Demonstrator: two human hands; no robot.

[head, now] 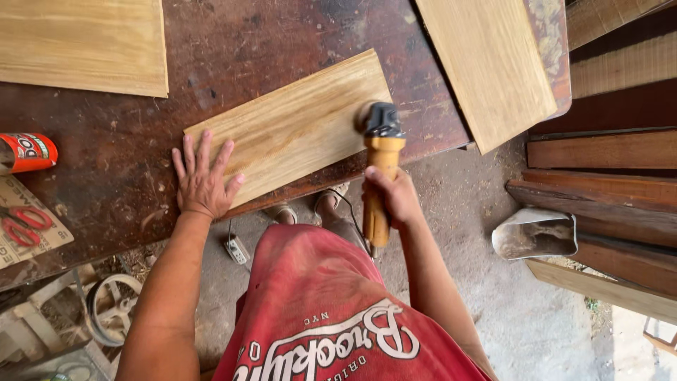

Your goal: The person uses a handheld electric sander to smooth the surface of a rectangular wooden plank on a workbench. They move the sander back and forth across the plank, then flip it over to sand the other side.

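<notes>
A pale wooden board (296, 123) lies at an angle on a dark, worn workbench (120, 162). My left hand (202, 182) presses flat on the board's near left end, fingers spread. My right hand (393, 195) grips the yellow handle of a corded angle grinder (381, 152). Its black head rests on the board's right end.
Two more pale boards lie on the bench, one at the far left (84, 42) and one at the far right (493, 63). An orange can (27, 152) and red-handled scissors (21, 226) sit at the left edge. Stacked planks (606, 183) and a metal scoop (536, 234) stand at right.
</notes>
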